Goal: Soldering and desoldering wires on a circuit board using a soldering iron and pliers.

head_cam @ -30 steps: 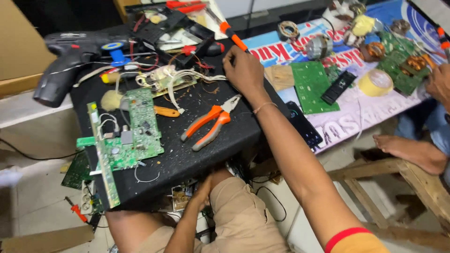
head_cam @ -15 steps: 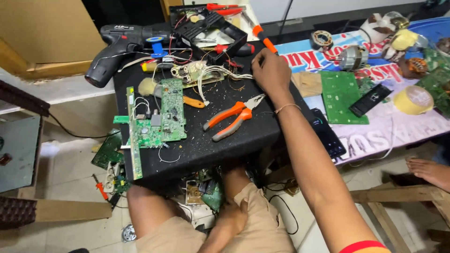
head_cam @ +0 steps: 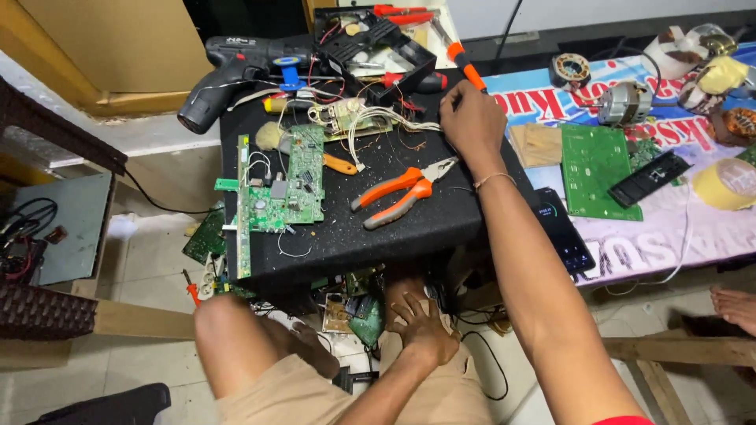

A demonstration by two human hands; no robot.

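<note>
Cluttered black worktop (head_cam: 409,236): right hand (head_cam: 472,122) pinching wires (head_cam: 394,120) at back edge, left hand (head_cam: 421,327) spread below, pliers (head_cam: 402,189) nearby.

1. Orange-handled steel pliers (head_cam: 398,194), grey jaws.
2. Green printed circuit board (head_cam: 290,182) with silver components.
3. Black speckled desk (head_cam: 441,224) top.
4. Orange-and-black screwdriver (head_cam: 465,67).
5. Black cordless drill (head_cam: 236,67), blue accent.
6. Plain green flat board (head_cam: 600,169) on a pink, red-lettered banner (head_cam: 669,236).

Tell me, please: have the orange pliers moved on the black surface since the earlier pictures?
No. The orange pliers lie in the same spot on the black surface, right of the green circuit board, as before. Only the camera shifted.
</note>
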